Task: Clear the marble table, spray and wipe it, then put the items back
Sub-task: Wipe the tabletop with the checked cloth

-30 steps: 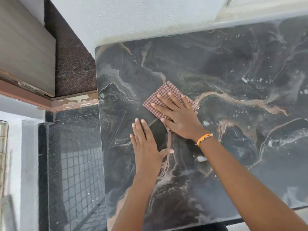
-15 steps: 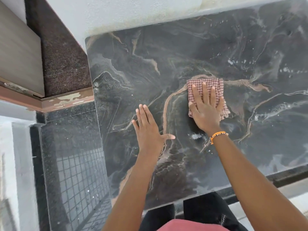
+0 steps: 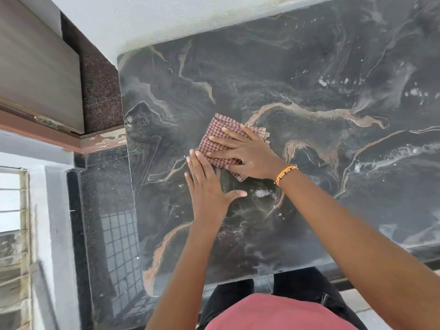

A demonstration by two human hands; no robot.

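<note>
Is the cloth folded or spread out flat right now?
Folded. The cloth shows stacked layered edges at its right side, under the right hand.

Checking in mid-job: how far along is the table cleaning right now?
Done: the marble table shows no items on it, and white wet patches suggest spraying has happened. In hand: the right hand presses the checked cloth flat on the marble; the left hand rests flat beside it. Left: wiping the patches toward the right edge, then returning the items, which are out of view.
</note>
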